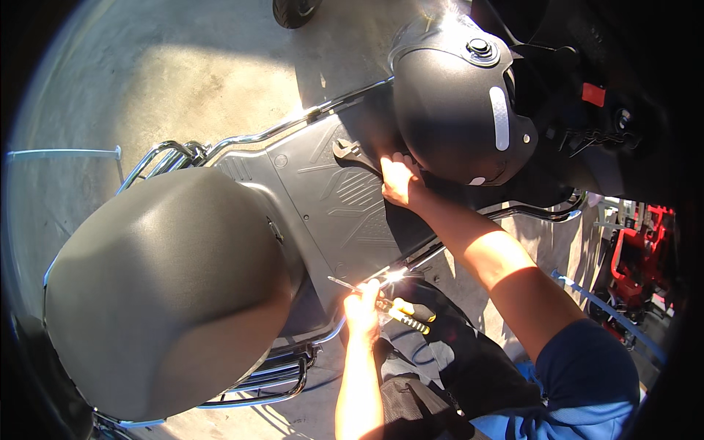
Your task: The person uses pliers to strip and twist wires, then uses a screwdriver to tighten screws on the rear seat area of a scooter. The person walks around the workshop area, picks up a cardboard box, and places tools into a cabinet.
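My right hand [402, 180] is closed at the end of an adjustable wrench [353, 152], its jaws pointing left over the dark footboard [326, 213] of a scooter. My left hand [362, 312], lower and near the footboard's edge, is wrapped round a screwdriver [339, 282] whose thin shaft sticks out to the upper left. Two yellow-and-black handles [411, 320] show on the right of that hand; which one belongs to the shaft I cannot tell. Glare washes out part of the left fingers.
A large dark scooter seat [169, 293] fills the left. A black helmet [458, 110] sits beyond my right hand. Chrome rails [271, 135] run along the footboard's sides. Red machinery [638, 249] stands at the right, and a tyre [295, 10] at the top.
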The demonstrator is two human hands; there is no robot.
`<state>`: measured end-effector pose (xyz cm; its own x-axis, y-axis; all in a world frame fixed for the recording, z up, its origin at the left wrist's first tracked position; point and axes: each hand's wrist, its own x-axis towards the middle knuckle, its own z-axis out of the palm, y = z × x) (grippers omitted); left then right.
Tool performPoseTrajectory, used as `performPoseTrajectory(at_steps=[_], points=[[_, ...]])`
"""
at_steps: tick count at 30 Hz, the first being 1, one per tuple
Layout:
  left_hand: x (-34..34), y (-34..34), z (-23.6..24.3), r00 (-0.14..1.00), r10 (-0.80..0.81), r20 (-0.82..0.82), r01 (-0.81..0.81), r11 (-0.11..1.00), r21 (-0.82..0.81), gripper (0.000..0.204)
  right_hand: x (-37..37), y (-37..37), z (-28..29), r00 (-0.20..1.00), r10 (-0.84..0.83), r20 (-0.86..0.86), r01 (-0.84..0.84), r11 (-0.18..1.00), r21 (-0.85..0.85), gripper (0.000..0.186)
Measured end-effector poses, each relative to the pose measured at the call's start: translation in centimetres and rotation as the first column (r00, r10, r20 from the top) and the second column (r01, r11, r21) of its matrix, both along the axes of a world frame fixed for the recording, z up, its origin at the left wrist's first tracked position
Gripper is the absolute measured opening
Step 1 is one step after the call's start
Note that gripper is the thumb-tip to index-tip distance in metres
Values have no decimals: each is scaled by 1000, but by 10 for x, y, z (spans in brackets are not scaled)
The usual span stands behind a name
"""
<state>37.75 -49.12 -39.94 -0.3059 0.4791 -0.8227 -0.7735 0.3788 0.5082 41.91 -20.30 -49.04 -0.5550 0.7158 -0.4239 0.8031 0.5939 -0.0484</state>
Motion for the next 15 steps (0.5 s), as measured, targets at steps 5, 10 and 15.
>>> performPoseTrajectory(at_steps=[5,10,15], points=[[1,-6,-6,999,32,-10,-32,999,36,36,-19,15,30,918,-396,-15,378,888,-262,37],[1,-16,-11,996,41,84,-49,995,90,45,-35,35,37,910,-358,-208,359,933,-34,75],[5,-18,0,996,-51,67,44,995,95,51,-28,63,-19,865,-413,-284,451,888,84,96]])
